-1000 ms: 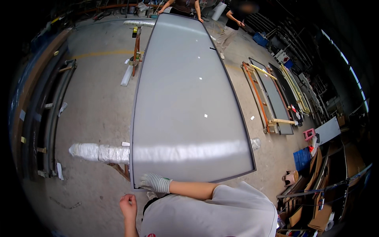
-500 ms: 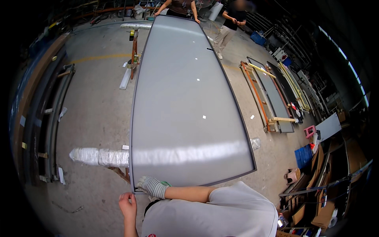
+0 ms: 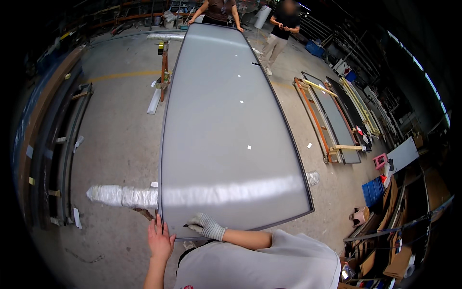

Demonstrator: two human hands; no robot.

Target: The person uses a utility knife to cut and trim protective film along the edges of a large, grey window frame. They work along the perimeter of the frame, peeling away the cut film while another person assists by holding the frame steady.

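A long framed panel (image 3: 216, 125), pale grey with a dark thin frame, stretches away from me. My left hand (image 3: 160, 241), bare, lies with fingers stretched along the frame's near left corner. My right hand (image 3: 207, 226), in a grey striped work glove, is just above the panel's near end. Its closed fingertips pinch a small black piece (image 3: 186, 225), too small to name. The panel rests on a support wrapped in clear plastic (image 3: 122, 196), which sticks out at the left.
At the panel's far end a person (image 3: 219, 10) has both hands on its edge; another person (image 3: 284, 29) stands to the right. A rack of framed panels (image 3: 332, 115) is at the right, long profiles (image 3: 57, 139) at the left. Cardboard sheets (image 3: 399, 255) lean at lower right.
My left hand has moved up and spread onto the frame's corner. My gloved right hand has shifted right, away from that corner, and the black piece now shows at its fingertips.
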